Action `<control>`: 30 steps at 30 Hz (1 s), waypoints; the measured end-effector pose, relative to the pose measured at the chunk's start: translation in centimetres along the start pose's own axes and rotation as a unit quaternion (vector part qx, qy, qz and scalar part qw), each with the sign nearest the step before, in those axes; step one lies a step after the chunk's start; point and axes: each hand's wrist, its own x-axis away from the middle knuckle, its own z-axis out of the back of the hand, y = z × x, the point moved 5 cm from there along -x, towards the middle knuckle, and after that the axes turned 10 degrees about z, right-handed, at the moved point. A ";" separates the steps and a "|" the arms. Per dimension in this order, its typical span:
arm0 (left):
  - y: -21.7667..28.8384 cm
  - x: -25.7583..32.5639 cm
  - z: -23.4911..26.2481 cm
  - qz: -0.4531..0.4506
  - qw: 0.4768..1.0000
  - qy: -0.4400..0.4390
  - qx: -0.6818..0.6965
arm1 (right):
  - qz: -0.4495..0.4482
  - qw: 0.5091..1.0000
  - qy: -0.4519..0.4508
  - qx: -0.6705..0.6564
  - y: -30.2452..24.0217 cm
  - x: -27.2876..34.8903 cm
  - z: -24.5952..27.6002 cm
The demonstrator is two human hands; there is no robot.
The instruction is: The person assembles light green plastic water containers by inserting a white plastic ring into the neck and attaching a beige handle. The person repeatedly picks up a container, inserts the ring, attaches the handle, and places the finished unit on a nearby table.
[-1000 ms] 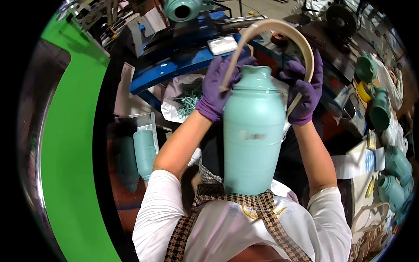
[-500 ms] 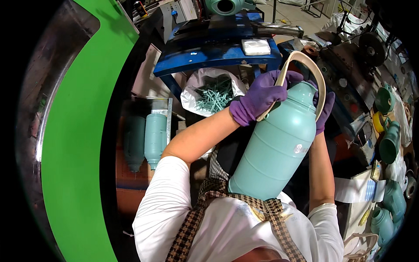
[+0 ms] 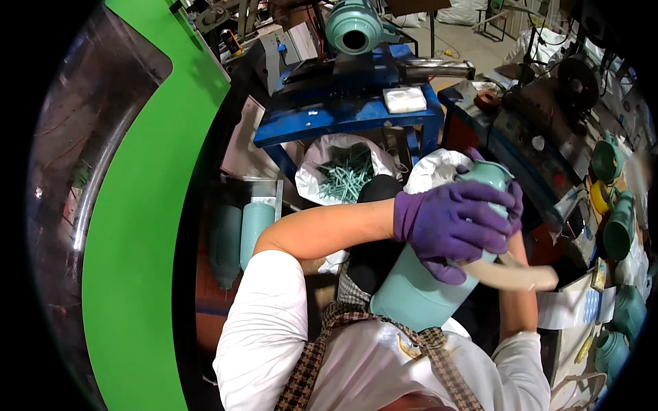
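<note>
A pale green thermos flask body (image 3: 421, 288) leans against my lap, its neck pointing away from me and to the right. My left hand (image 3: 456, 222), in a purple glove, is wrapped over its shoulder, fingers curled across the front. On the neck's far right side my right hand (image 3: 515, 204), gloved too, grips the flask; much of it is hidden behind the neck and my left hand. A beige carrying handle (image 3: 524, 277) hangs down over the flask's right side, blurred by motion. The left hand covers where the handle joins.
Ahead stands a blue metal bench (image 3: 308, 120) bearing another green flask body (image 3: 354, 31) and a white packet (image 3: 404, 100). Below it, a white sack (image 3: 312, 181) holds thin green sticks. Green flask bodies (image 3: 257, 229) stand at left; more green parts (image 3: 620, 222) lie at right. A green panel (image 3: 137, 274) borders the left.
The handle has swung from upright over the neck down to the right side. My left hand has moved from the handle onto the flask's shoulder. The view has shifted slightly.
</note>
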 end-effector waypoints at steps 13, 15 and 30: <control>-27.2 5.1 22.1 0.351 0.540 -0.235 -0.728 | 0.512 0.495 0.539 0.451 -40.2 42.8 11.4; -30.8 6.7 24.1 0.483 0.485 -0.266 -0.679 | 0.582 0.507 0.549 0.321 -44.2 45.5 11.5; 1.7 8.3 18.8 0.587 0.725 0.346 0.106 | 0.294 0.239 0.523 0.764 -70.5 54.8 24.9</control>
